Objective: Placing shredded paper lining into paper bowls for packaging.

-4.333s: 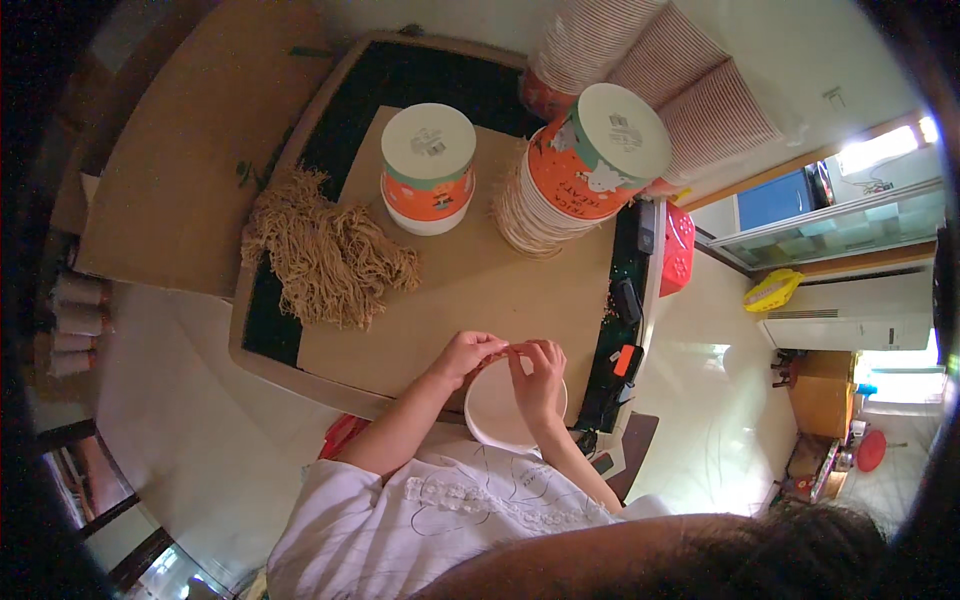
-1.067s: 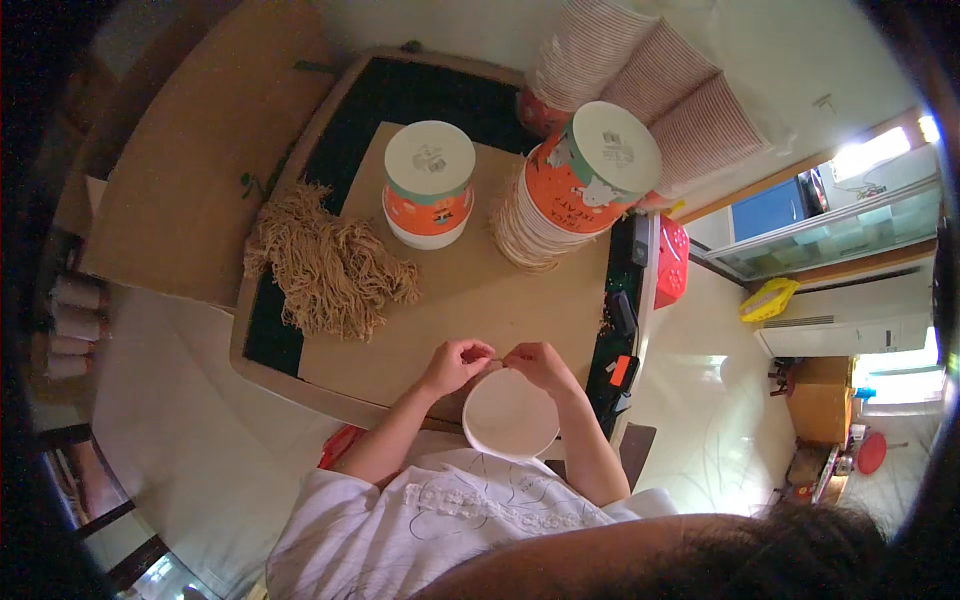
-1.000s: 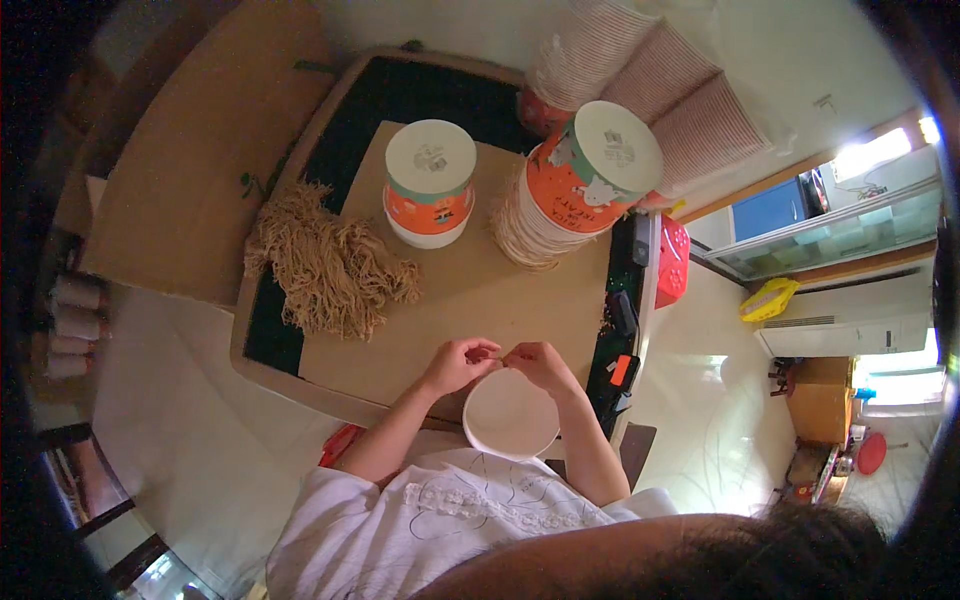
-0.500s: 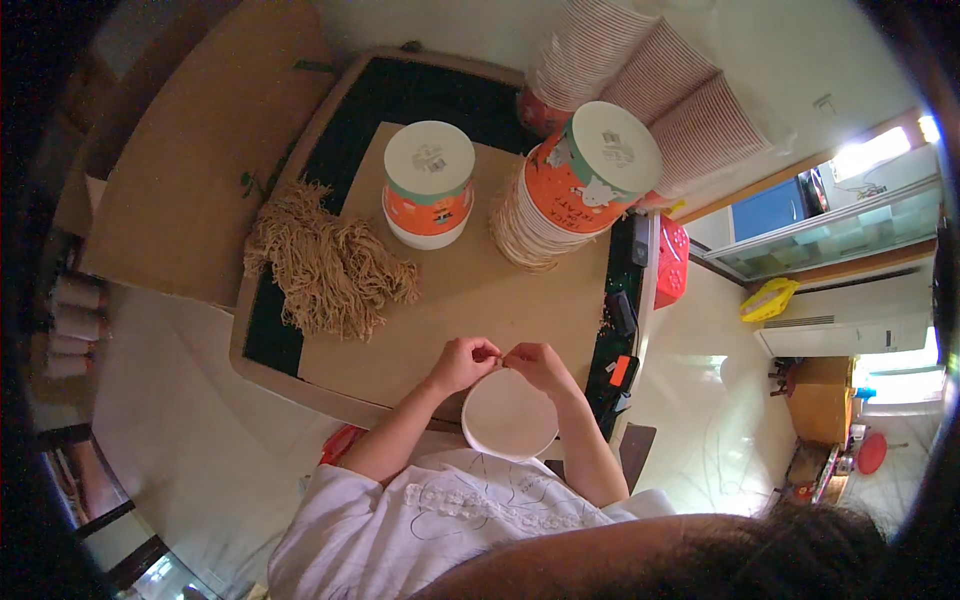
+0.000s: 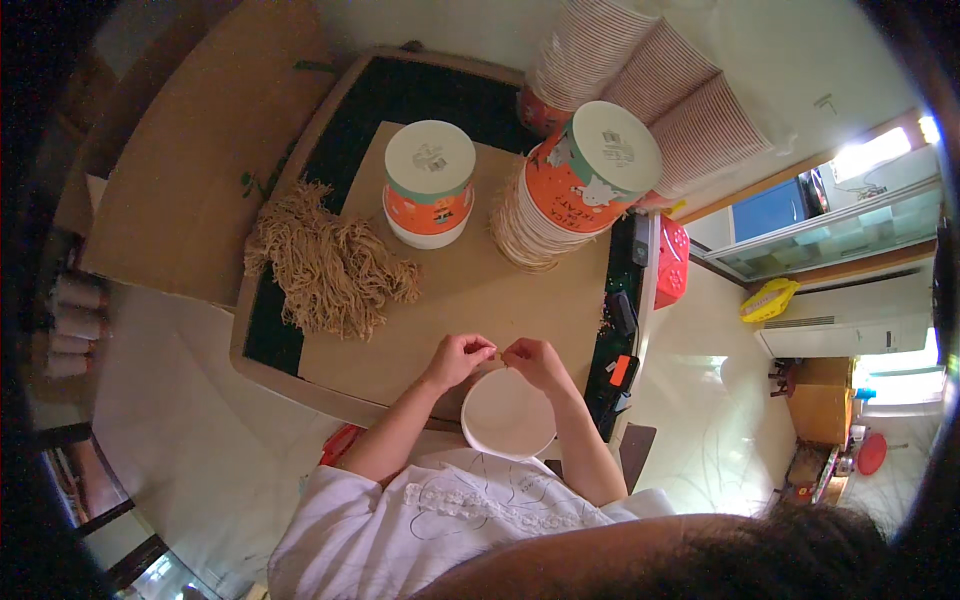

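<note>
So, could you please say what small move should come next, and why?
Perhaps ease the left hand and right hand slightly apart to tauten what looks like cord between them, since both pinch close together near the bucket; any knot is too small to see.

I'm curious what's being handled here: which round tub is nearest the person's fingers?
The pale tub by the white shirt, just below the fingers in the picture. The orange-printed left tub and right stack stand farther away.
</note>
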Tool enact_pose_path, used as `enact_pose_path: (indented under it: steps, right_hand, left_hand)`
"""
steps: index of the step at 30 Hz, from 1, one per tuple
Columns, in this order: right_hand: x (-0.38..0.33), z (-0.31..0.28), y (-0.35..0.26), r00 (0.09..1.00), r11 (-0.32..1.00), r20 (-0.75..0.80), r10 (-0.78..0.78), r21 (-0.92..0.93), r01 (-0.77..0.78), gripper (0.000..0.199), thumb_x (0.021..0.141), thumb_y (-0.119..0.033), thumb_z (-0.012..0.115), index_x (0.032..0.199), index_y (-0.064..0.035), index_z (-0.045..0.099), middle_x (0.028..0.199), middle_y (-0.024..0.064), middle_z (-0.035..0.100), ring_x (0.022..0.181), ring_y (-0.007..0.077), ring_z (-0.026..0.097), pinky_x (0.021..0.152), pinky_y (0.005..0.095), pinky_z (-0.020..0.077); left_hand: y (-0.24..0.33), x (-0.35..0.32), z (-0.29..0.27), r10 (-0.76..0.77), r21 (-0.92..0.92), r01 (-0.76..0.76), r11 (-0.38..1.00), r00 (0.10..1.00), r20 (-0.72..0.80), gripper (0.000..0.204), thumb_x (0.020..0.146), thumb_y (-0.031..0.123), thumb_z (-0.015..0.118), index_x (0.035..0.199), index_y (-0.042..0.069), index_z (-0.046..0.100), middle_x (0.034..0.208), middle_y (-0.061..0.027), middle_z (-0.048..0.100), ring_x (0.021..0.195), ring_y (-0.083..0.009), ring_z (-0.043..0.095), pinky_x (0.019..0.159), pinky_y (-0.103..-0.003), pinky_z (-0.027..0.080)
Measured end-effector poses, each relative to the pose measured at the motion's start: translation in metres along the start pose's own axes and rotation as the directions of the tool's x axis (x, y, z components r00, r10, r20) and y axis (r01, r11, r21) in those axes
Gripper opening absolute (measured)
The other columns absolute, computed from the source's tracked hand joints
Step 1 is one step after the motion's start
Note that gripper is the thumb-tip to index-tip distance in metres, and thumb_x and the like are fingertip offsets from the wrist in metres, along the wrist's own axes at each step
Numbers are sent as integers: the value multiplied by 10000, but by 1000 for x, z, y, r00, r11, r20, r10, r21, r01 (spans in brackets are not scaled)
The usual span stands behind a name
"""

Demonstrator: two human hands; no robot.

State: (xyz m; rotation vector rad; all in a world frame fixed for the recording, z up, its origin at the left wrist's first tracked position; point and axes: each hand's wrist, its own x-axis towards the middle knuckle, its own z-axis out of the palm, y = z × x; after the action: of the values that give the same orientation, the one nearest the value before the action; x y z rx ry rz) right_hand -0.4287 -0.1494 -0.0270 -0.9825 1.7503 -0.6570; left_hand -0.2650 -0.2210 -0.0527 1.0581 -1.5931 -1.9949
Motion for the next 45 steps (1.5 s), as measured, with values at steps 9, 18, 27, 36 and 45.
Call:
enact_pose_path:
  steps: [9,18,27,36,45]
  right_hand:
    - [1,2,-3,999,999,-43,-11,32,12,145,754,-147,598,775,-7,631,648,19,589,610,71,508,541,218,406]
    - [-1,8,-11,994,993,-84,-68,-100,60,131,728,-147,593,752,-25,631,611,49,584,569,102,523,530,244,421]
    - [-8,1,-18,994,989,-96,-46,-141,32,136,713,-149,598,745,-20,625,602,59,577,562,112,519,531,257,422]
    - [9,-15,-13,992,952,60,114,278,-126,244,795,-217,593,714,12,617,637,21,575,567,74,500,497,211,396]
    - [16,-23,5,955,867,226,194,416,-274,171,797,-190,605,739,-31,581,629,-5,530,525,50,466,451,170,353]
  left_hand:
    - [3,6,4,96,152,-87,984,994,-54,131,776,110,598,861,17,632,756,-60,648,665,-69,581,607,-224,466]
    - [9,7,14,443,504,-316,804,883,-154,58,749,88,574,748,33,556,746,-107,557,698,-281,562,612,-348,452]
    - [3,8,26,477,587,-316,745,868,-138,45,757,87,544,750,59,510,740,-87,523,676,-282,547,579,-367,445]
    - [3,29,17,343,430,-278,859,936,-81,96,762,146,599,766,52,581,765,-82,567,638,-199,555,601,-307,455]
    - [0,32,13,363,302,-325,896,929,-76,98,742,137,602,797,57,608,728,-92,571,662,-221,573,598,-312,458]
